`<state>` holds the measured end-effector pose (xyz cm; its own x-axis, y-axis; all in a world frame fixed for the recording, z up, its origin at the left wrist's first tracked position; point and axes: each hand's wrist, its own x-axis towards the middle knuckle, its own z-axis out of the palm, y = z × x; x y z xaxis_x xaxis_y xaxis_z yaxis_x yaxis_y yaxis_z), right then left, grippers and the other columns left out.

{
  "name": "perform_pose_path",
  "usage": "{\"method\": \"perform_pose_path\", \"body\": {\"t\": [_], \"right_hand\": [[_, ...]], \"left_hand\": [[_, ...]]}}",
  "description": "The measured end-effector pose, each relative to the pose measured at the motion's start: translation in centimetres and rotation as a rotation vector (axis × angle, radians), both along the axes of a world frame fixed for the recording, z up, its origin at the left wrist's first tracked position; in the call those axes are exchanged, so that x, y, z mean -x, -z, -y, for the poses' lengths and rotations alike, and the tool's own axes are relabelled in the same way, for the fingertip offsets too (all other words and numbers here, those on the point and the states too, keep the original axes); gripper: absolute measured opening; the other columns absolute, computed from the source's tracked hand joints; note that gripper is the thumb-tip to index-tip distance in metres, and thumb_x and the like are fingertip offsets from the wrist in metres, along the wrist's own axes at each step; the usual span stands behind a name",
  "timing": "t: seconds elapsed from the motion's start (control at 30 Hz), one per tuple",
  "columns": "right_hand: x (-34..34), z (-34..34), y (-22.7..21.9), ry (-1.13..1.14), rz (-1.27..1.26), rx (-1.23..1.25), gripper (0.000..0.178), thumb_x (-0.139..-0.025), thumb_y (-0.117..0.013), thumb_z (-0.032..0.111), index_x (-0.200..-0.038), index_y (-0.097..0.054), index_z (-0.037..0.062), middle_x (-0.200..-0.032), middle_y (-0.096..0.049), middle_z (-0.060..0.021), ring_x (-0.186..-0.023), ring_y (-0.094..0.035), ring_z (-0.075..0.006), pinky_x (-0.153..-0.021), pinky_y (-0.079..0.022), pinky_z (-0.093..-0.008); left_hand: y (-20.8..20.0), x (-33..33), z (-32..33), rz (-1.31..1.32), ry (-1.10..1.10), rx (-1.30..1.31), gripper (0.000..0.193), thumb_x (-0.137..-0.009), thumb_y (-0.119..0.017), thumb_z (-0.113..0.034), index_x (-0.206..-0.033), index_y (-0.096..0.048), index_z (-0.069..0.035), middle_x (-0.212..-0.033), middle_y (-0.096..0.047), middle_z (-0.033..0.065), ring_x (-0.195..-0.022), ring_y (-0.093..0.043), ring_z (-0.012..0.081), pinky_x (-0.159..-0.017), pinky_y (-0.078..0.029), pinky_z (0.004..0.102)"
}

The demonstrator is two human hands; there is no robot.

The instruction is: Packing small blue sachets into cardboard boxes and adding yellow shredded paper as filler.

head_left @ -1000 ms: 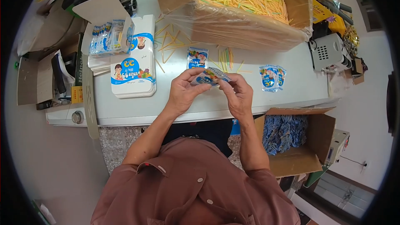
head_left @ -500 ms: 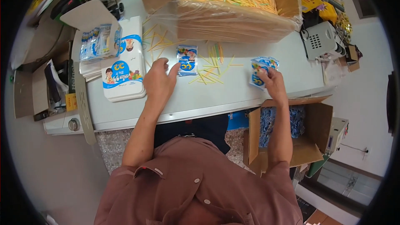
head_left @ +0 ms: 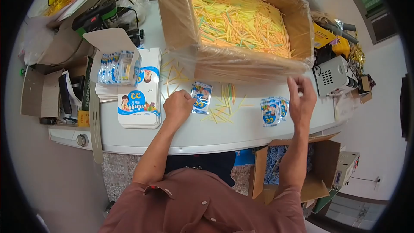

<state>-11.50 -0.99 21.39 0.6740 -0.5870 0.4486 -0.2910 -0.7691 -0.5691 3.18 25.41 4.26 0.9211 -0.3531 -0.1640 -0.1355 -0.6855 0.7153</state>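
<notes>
A small blue-and-white printed packet (head_left: 201, 98) lies on the white table in front of me. My left hand (head_left: 177, 107) is closed, its fingertips at the packet's left edge; it seems to pinch that edge. Beside the packet, several thin pastel sticks (head_left: 222, 111) are scattered, some lined up in a short bunch. Farther right, a few similar packets (head_left: 270, 112) overlap on the tabletop. Just right of them hovers my right hand (head_left: 303, 97), its fingers loosely bent and apart, with nothing visible in it.
A large plastic-lined carton (head_left: 241, 62) of pastel sticks stands at the back. On the left, an opened display box (head_left: 116, 67) of packets sits by a stack of flat printed cartons (head_left: 139, 114). Below the table's right edge, an open carton (head_left: 317, 172) holds many blue pieces.
My right hand has let go of the packets, which now lie on the table, and has moved up and right. My left fingers have curled closed at the single packet. The view has shifted.
</notes>
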Motion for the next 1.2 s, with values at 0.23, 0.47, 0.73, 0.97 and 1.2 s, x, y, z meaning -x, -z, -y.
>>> {"method": "perform_pose_path", "body": {"t": [0.23, 0.47, 0.73, 0.97, 1.2], "right_hand": [[-19.2, 2.6, -3.1, -0.646, -0.138, 0.378, 0.019, -0.095, -0.06, 0.015, -0.102, -0.066, -0.0014, -0.099, -0.067, -0.0175, -0.09, -0.063, -0.0331, -0.079, -0.05, -0.038], [-31.7, 1.9, -0.9, -0.634, -0.806, 0.596, 0.022, -0.094, -0.056, 0.019, -0.09, -0.064, -0.0006, -0.098, -0.066, -0.02, -0.097, -0.062, -0.0386, -0.083, -0.05, -0.0448], [-34.3, 2.5, 2.2, -0.667, -0.731, 0.921, 0.025, -0.09, -0.05, 0.012, -0.107, -0.064, -0.0005, -0.106, -0.07, -0.0185, -0.103, -0.066, -0.0349, -0.086, -0.052, -0.0484], [-29.7, 4.9, -1.7, -0.569, -0.696, 0.722, 0.022, -0.098, -0.05, 0.017, -0.108, -0.057, -0.0008, -0.101, -0.068, -0.0166, -0.093, -0.065, -0.0327, -0.082, -0.049, -0.045], [-16.9, 3.1, -4.7, -0.846, -0.22, -0.653, 0.023, -0.104, -0.047, 0.024, -0.102, -0.054, 0.0022, -0.082, -0.059, -0.0063, -0.078, -0.06, -0.0165, -0.072, -0.049, -0.031]], "left_hand": [[0.7, 0.2, -0.2, 0.092, 0.073, 0.1, 0.019, -0.087, -0.069, -0.022, -0.082, -0.071, -0.004, -0.08, -0.069, 0.0164, -0.075, -0.067, 0.0372, -0.067, -0.052, 0.0459], [-0.7, 0.1, 1.1, 0.142, 0.069, -0.086, 0.034, -0.076, -0.082, -0.035, -0.079, -0.071, -0.003, -0.077, -0.068, 0.0154, -0.071, -0.067, 0.0317, -0.063, -0.051, 0.0409], [0.6, -0.2, 1.2, 0.062, 0.047, 0.029, 0.028, -0.076, -0.081, -0.031, -0.075, -0.072, -0.004, -0.081, -0.067, 0.0138, -0.072, -0.066, 0.0327, -0.064, -0.05, 0.0429], [-1.2, 1.0, -0.1, 0.287, 0.133, 0.076, 0.018, -0.085, -0.072, -0.021, -0.083, -0.075, -0.003, -0.079, -0.064, 0.0132, -0.074, -0.063, 0.0328, -0.064, -0.049, 0.0414], [-4.1, 1.9, -3.2, 0.001, -0.047, 0.666, 0.017, -0.097, -0.06, -0.014, -0.096, -0.069, 0.0, -0.087, -0.067, 0.008, -0.078, -0.06, 0.0106, -0.071, -0.049, 0.029]]}}
